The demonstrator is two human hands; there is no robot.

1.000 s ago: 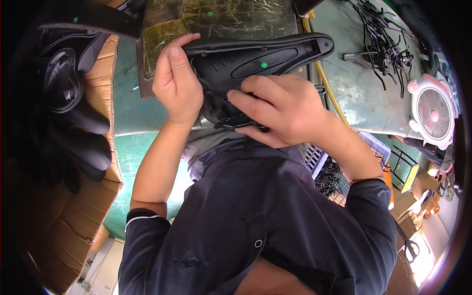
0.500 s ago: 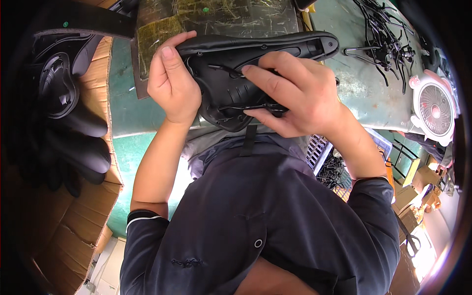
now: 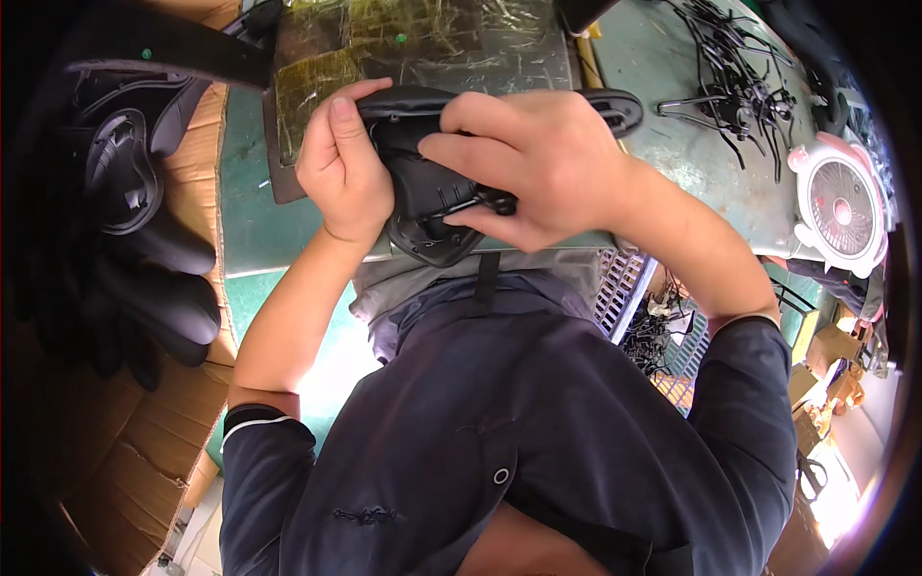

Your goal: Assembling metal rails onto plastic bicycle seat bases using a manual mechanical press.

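A black bicycle saddle (image 3: 423, 178) lies underside up at the near edge of the green table, its narrow nose pointing right. My left hand (image 3: 346, 163) is wrapped round its wide rear end, thumb raised along the side. Over the saddle's middle, my right hand (image 3: 538, 163) is closed with fingers and thumb on a black metal saddle rail frame (image 3: 463, 205). One end of the frame reaches into the wide part of the underside. The fingers and back of my right hand hide most of the frame and the middle of the saddle.
A cardboard box (image 3: 182, 403) with several black saddles (image 3: 173, 298) stands at left. Behind the work lies a dark plate (image 3: 423, 48) with yellowish tape. Black metal rail frames (image 3: 744, 86) are heaped at the far right, near a white fan (image 3: 842, 202). A plastic crate (image 3: 619, 288) sits below the table edge.
My right hand has moved left along the saddle with the rail frame, toward the wide end. My left hand keeps its hold. The saddle's nose sits slightly lower and further left in view.
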